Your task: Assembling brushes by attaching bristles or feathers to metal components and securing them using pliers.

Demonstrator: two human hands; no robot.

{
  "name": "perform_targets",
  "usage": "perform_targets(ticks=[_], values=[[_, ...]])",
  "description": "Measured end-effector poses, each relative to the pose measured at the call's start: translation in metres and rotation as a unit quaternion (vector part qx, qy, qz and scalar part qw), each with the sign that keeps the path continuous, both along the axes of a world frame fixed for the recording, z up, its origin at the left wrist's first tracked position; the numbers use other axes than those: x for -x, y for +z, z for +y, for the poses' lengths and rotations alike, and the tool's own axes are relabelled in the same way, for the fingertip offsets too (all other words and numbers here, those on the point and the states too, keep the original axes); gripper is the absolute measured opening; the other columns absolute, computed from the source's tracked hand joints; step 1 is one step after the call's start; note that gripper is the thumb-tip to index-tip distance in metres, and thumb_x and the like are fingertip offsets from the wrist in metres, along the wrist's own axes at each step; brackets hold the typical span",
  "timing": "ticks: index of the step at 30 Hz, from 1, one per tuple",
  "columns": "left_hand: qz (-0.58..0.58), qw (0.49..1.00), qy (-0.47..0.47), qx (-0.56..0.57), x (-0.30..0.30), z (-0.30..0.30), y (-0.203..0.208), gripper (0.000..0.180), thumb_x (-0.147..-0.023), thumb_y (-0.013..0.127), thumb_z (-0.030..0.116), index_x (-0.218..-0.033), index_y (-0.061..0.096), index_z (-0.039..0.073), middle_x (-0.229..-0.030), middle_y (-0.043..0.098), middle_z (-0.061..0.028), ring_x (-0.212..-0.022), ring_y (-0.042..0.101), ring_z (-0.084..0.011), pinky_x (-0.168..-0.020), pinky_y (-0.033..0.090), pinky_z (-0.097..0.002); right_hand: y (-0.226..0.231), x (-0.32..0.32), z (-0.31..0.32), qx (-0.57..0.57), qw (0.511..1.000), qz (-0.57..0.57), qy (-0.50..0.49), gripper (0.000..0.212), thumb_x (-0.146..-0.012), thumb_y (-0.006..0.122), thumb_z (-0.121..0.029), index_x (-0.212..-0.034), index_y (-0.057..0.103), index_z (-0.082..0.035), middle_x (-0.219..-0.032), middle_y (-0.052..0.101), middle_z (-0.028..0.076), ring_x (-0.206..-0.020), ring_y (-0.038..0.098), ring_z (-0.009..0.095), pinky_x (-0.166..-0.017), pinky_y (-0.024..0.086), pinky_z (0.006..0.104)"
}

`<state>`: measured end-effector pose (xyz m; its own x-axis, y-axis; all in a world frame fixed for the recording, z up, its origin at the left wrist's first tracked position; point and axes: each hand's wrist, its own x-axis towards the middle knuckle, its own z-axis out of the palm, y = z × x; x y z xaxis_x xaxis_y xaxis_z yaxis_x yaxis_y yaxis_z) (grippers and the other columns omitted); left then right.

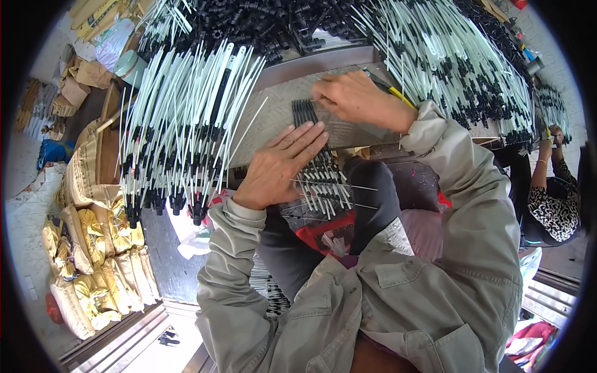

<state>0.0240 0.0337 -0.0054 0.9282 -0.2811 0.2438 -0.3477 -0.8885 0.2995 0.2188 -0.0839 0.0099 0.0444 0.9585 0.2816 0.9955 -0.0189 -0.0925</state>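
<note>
A row of thin black sticks (303,112) with whitish ends lies side by side on the worktop's near edge, its lower part reaching out over my lap. Across the middle of it rests my left hand (273,166), its fingers stretched out flat on the sticks. My right hand (360,99) is closed in a pinch just beyond the top right of the row. What its fingertips hold, if anything, is too small to make out. A few thin rods (367,188) stick out sideways from the lower end of the row.
Piles of white strips with black ends lie left (180,118) and right (454,62). Black plastic parts (261,25) heap up at the back. A yellow-handled tool (398,94) lies by my right wrist. Sacks (99,267) stand lower left. Another person (553,199) sits far right.
</note>
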Motion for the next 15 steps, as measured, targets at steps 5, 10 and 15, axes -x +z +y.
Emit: perform_targets(ticks=[5,10,15], values=[[0.004,1.0,-0.007,-0.029,-0.003,-0.002,0.001,0.097,-0.048,0.077,0.028,-0.133,0.034,0.01,-0.138,0.036,-0.0068,-0.126,0.035,-0.0228,-0.105,0.028,-0.0364,-0.004,-0.001,0.004,0.01,1.0,0.027,-0.002,0.01,-0.077,0.055,-0.009,-0.082,0.049,-0.004,-0.081,0.056,0.012,-0.068,0.058,0.034,-0.055,0.043,0.0413],[0.02,1.0,-0.005,-0.016,-0.003,-0.002,0.0,0.097,-0.048,0.077,0.029,-0.134,0.034,0.012,-0.138,0.035,-0.0066,-0.126,0.034,-0.0224,-0.106,0.027,-0.0357,-0.004,-0.003,0.002,0.001,0.999,-0.04,0.018,0.015,-0.075,0.054,-0.003,-0.087,0.046,-0.003,-0.083,0.054,0.014,-0.067,0.058,0.034,-0.054,0.044,0.0411],[0.016,1.0,-0.011,0.002,-0.003,-0.003,-0.001,0.089,-0.055,0.07,0.032,-0.134,0.035,0.01,-0.139,0.034,-0.0063,-0.126,0.036,-0.0257,-0.105,0.028,-0.0391,-0.01,0.006,0.007,-0.028,0.999,-0.021,0.0,0.021,-0.072,0.055,-0.002,-0.09,0.044,-0.002,-0.085,0.053,0.016,-0.067,0.059,0.035,-0.053,0.046,0.0413]])
